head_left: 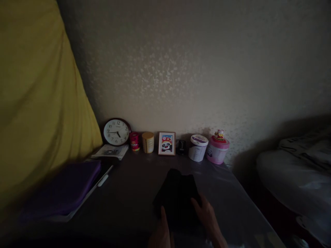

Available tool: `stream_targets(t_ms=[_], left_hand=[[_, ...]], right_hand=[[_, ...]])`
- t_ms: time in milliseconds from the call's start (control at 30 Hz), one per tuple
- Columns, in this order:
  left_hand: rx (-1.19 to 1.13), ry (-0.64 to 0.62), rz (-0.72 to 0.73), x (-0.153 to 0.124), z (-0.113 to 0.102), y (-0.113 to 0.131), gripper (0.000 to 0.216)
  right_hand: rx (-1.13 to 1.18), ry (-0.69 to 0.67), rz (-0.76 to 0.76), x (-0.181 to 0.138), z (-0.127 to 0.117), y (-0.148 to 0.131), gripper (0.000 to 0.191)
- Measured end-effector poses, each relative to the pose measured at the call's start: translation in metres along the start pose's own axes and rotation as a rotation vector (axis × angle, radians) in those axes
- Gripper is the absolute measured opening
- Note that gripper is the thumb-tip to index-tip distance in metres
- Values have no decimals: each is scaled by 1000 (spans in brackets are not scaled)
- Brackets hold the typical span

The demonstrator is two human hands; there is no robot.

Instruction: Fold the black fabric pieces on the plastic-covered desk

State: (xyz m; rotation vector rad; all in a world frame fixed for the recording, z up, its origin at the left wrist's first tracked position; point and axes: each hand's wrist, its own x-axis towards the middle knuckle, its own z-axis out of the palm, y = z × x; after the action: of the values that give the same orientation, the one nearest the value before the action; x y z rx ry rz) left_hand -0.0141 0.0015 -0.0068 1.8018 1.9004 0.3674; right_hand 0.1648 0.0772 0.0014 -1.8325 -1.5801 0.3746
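Note:
A black, soft-looking folded cloth [178, 196] lies at the front middle of the dark table; its details are lost in the dim light. My right hand [206, 210] grips the right edge of this cloth, thumb on top and the fingers curled along its side. At the cloth's lower left, my left hand [162, 229] holds it with one digit pointing up along its surface. The other fingers of that hand are mostly hidden in shadow and below the picture's edge.
Along the wall stand a round clock [117, 132], a red can [134, 141], a yellow-lidded canister [148, 142], a framed panda picture [167, 143], a small black object [181, 147], a white tub [198, 148] and a pink tub [217, 150]. A purple folder [64, 187] lies left, beside a yellow curtain [38, 89].

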Motion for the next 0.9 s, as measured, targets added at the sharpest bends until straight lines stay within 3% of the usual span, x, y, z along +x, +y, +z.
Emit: stream_targets(t_ms=[167, 467, 700, 900], left_hand=[[5, 38, -19, -3, -3, 5, 67], [18, 83, -31, -10, -12, 12, 36], [42, 130, -33, -11, -15, 10, 36], [62, 167, -35, -12, -16, 8, 36]], right_hand=[[111, -7, -87, 1, 6, -26, 38], [152, -262, -143, 8, 30, -95, 41], [-6, -383, -195, 9, 55, -110, 39], [-219, -444, -287, 3, 60, -117, 30]])
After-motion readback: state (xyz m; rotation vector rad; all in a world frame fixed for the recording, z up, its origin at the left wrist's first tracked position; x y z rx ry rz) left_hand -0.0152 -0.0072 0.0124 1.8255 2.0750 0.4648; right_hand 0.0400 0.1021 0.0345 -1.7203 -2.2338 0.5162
